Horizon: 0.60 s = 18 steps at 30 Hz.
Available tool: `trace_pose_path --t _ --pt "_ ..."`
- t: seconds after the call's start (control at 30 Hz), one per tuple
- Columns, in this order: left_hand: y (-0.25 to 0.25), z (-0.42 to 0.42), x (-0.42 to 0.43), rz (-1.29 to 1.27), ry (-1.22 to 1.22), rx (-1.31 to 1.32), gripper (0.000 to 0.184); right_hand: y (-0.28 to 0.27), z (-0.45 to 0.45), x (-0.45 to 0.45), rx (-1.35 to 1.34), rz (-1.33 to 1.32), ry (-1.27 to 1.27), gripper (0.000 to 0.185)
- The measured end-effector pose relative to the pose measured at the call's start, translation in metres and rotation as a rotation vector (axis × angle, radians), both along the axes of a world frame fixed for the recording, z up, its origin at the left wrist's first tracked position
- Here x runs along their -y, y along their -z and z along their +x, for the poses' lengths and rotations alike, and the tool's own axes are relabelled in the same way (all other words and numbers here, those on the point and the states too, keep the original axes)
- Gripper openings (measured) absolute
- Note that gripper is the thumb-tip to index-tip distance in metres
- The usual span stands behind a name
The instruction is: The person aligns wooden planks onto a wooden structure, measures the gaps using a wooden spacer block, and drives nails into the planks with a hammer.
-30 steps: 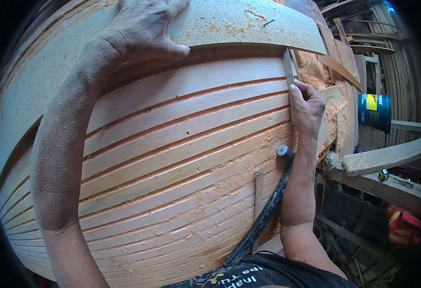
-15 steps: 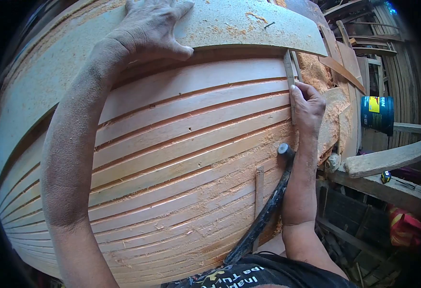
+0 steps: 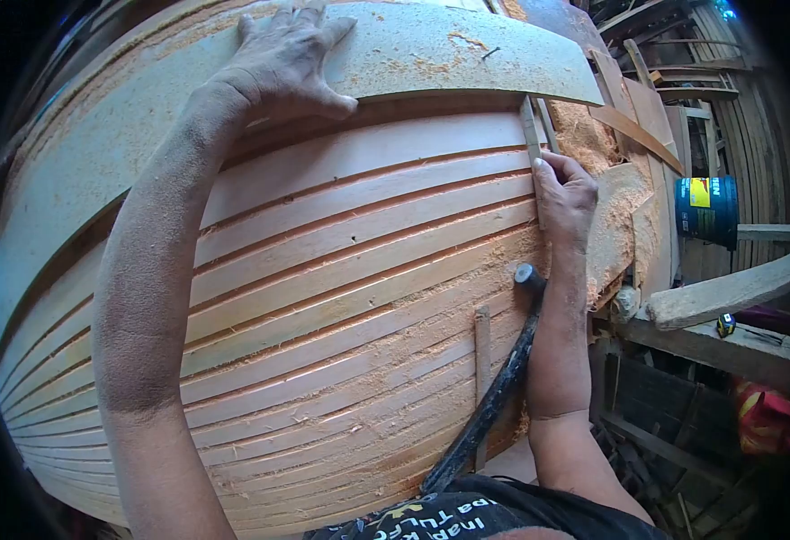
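My left hand (image 3: 294, 65) lies with fingers spread on a pale, sawdust-flecked board (image 3: 431, 45), its thumb over the lower edge. A nail (image 3: 490, 53) sticks up from that board. Between thumb and fingers, my right hand (image 3: 568, 193) pinches a thin wooden strip (image 3: 531, 135), which stands across the ends of the slats with its top at the board's edge. Long wooden slats (image 3: 368, 184) with narrow gaps between them curve away below the board. A black bar-like tool with a round grey end (image 3: 501, 387), perhaps a hammer, rests beside my right forearm.
Another short wooden strip (image 3: 482, 387) lies across the lower slats. Sawdust (image 3: 579, 135) is heaped at the right end. Farther right are a dark bucket (image 3: 706, 211), a rough timber piece (image 3: 728, 292), a tape measure (image 3: 726, 325) and a red bag (image 3: 767, 418).
The view has shifted slightly, so the board, strip and right hand appear a little farther left. Both hands keep the same hold.
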<state>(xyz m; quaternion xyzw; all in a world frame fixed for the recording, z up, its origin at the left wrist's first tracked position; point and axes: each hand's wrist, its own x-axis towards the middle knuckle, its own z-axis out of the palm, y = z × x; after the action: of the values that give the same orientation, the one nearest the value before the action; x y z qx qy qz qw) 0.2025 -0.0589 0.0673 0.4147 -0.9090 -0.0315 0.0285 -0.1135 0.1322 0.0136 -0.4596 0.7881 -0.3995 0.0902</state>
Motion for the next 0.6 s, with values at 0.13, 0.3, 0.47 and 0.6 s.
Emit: trace_pose_path --t 0.13,0.3,0.47,0.6 --pt "0.026 -0.009 0.010 -0.085 -0.074 0.098 0.107 -0.008 0.010 0.000 -0.066 0.037 0.041 0.020" --pt "0.024 -0.008 0.006 -0.103 -0.089 0.102 0.102 0.009 -0.008 0.003 -0.023 -0.022 0.010 0.021" --pt "0.003 -0.016 -0.093 0.235 0.075 -0.661 0.086 -0.050 0.066 -0.027 0.039 -0.242 -0.262 0.015" --pt "-0.018 -0.041 -0.176 1.344 -0.036 -1.443 0.042 -0.089 0.134 -0.083 0.017 -0.153 -0.475 0.021"
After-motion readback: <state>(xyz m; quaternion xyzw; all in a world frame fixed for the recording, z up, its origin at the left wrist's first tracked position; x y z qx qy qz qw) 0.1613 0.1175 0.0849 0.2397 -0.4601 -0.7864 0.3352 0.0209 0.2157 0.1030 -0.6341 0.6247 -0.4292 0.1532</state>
